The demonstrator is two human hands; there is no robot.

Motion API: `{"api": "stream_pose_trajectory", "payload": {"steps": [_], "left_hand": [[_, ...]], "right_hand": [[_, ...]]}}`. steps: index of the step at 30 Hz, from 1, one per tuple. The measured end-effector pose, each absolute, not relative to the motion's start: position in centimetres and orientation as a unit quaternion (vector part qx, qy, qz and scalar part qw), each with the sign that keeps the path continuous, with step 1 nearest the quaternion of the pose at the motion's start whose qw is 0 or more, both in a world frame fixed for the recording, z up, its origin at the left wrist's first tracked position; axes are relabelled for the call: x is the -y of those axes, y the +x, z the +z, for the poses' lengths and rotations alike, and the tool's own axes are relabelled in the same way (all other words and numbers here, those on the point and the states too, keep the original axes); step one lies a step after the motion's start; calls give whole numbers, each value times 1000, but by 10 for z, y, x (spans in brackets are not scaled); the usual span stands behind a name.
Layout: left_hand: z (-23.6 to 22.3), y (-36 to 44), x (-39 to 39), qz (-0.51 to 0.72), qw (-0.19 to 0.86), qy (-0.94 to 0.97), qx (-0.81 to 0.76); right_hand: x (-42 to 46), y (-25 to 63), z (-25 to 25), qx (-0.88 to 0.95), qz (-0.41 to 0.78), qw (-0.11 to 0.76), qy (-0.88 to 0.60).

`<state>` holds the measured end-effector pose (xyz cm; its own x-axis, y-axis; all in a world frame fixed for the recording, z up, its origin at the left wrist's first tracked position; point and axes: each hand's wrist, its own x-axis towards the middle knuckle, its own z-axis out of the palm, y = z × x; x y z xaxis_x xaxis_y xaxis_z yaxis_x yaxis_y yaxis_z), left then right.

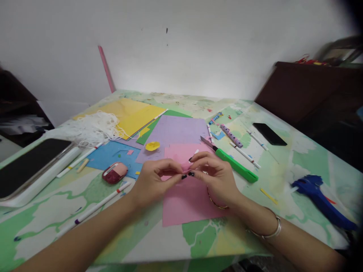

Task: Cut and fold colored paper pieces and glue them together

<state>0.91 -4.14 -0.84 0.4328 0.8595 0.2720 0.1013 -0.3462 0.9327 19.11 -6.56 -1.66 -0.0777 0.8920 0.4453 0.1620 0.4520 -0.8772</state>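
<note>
Both hands meet over a pink paper sheet (187, 204) in the middle of the table. My left hand (154, 179) and my right hand (217, 175) each pinch a small pink paper piece (185, 167) between thumb and fingers, fingertips almost touching. A green utility knife (232, 163) with its blade out lies just right of my right hand. A small yellow paper shape (152, 146) rests on a lilac sheet (176, 132) beyond the hands.
Yellow sheets (133, 113), a blue sheet (113, 153), white string (90, 126), several markers (98, 207), a pink-red case (115, 172). A dark phone on a white box (31, 162) at left, a black phone (269, 133) and blue glue gun (320, 196) at right.
</note>
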Motion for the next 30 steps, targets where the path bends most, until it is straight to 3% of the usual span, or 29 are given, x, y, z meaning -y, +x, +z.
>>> {"api": "stream_pose_trajectory", "payload": {"steps": [8,30], "left_hand": [[-14,14,41,393,539,673,-320],[-18,17,36,417,631,552,-351]], "right_hand": [[67,186,-18,575,445,545,-417],[63,186,-26,523,475,566,-424]]}}
